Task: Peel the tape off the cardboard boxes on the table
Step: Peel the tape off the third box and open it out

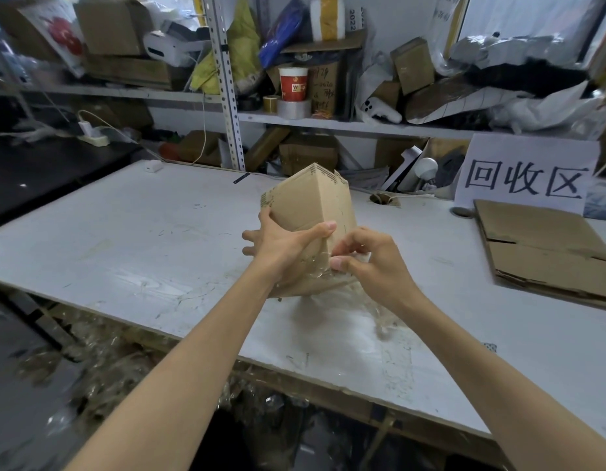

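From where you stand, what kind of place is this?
Likely a recycling or packing storeroom: cluttered shelves, a "recycling area" sign, flattened cardboard on the table, and the left hand holding a box while the right hand pinches its tape.

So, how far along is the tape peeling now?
Looks done: flat cardboard lies on the table at the right, and scraps of clear tape are piled on the floor. In hand: the left hand grips the box above the table, and the right hand pinches the tape at its lower part. Left: that tape is not yet off.
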Demonstrator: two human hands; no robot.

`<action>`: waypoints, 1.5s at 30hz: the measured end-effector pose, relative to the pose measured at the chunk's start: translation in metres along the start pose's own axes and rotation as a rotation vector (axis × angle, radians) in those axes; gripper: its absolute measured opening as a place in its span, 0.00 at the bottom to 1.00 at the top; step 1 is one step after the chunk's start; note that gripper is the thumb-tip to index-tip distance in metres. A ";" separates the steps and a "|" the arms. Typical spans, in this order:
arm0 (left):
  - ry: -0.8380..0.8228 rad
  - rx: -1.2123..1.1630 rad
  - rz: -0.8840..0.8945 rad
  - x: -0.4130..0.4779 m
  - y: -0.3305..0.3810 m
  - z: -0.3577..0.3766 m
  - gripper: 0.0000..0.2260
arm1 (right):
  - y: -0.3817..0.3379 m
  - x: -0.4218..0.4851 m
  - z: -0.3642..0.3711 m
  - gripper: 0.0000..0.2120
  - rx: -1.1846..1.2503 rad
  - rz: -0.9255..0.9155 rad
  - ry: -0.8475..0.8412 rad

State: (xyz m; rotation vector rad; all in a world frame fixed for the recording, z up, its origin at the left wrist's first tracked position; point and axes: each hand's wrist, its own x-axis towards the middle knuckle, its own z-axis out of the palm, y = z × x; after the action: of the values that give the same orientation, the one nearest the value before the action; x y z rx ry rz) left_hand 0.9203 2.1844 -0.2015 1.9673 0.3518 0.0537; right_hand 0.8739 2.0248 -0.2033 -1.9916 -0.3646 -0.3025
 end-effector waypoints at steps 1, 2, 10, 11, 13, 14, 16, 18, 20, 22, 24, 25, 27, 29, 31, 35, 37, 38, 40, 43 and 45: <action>0.014 -0.004 0.011 -0.001 0.000 0.001 0.57 | 0.000 0.001 0.000 0.09 0.010 0.008 -0.018; 0.031 -0.010 0.023 -0.003 -0.001 0.003 0.57 | 0.001 0.003 0.000 0.10 0.003 0.006 -0.028; 0.041 -0.049 -0.008 0.002 0.002 0.002 0.57 | 0.008 -0.002 0.005 0.10 -0.081 -0.118 -0.077; 0.037 -0.051 -0.006 0.002 0.002 0.002 0.57 | 0.008 -0.002 0.004 0.11 -0.083 -0.134 -0.079; 0.036 -0.053 0.009 0.001 0.002 0.003 0.57 | 0.007 -0.003 0.003 0.13 -0.088 -0.171 -0.089; 0.033 -0.050 0.014 0.000 0.003 0.003 0.57 | 0.007 -0.004 0.001 0.14 -0.092 -0.183 -0.097; 0.037 -0.041 0.023 -0.001 0.002 0.003 0.55 | 0.008 -0.004 0.000 0.13 -0.094 -0.184 -0.096; 0.041 -0.044 0.019 -0.002 0.001 0.002 0.54 | 0.010 -0.005 -0.001 0.10 -0.051 -0.162 -0.036; 0.031 -0.056 -0.004 -0.002 0.002 0.001 0.54 | 0.009 -0.007 -0.001 0.10 0.012 -0.153 0.057; 0.021 -0.040 -0.011 -0.003 0.002 0.002 0.55 | 0.010 -0.009 -0.003 0.19 0.081 -0.131 0.118; 0.016 -0.022 0.003 -0.005 0.004 0.003 0.55 | 0.010 -0.009 -0.005 0.17 0.077 -0.144 0.117; 0.014 -0.015 0.008 -0.006 0.005 0.004 0.55 | 0.009 -0.009 -0.004 0.12 0.051 -0.159 0.095; 0.011 -0.005 0.023 -0.005 0.005 0.007 0.54 | 0.010 -0.009 -0.001 0.07 -0.006 -0.168 0.081; 0.018 0.001 0.037 -0.006 0.005 0.009 0.54 | 0.011 -0.009 0.004 0.11 -0.079 -0.174 0.083; 0.034 -0.002 0.041 -0.005 0.005 0.010 0.54 | 0.010 -0.007 0.006 0.14 -0.118 -0.189 0.051; 0.039 -0.008 0.023 -0.001 0.006 0.006 0.53 | 0.010 -0.005 0.002 0.14 -0.139 -0.228 -0.048; 0.042 -0.030 0.000 0.001 0.005 0.003 0.51 | 0.010 -0.006 0.003 0.16 -0.138 -0.242 -0.088; 0.039 -0.044 -0.003 0.002 0.006 0.002 0.50 | 0.008 -0.007 0.004 0.17 -0.138 -0.245 -0.099; 0.027 -0.062 -0.004 0.005 0.006 -0.001 0.49 | 0.009 -0.009 0.003 0.17 -0.130 -0.233 -0.107; 0.022 -0.201 -0.051 0.013 0.000 -0.014 0.46 | 0.016 -0.016 -0.008 0.17 -0.152 -0.211 -0.135; -0.043 -0.242 -0.054 0.016 -0.002 -0.019 0.47 | 0.021 -0.021 -0.014 0.14 -0.160 -0.181 -0.108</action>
State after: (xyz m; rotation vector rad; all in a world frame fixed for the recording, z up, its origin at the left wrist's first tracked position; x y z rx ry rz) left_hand 0.9311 2.2065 -0.1977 1.7167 0.3527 0.0180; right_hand 0.8619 2.0012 -0.2225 -2.1406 -0.6077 -0.3483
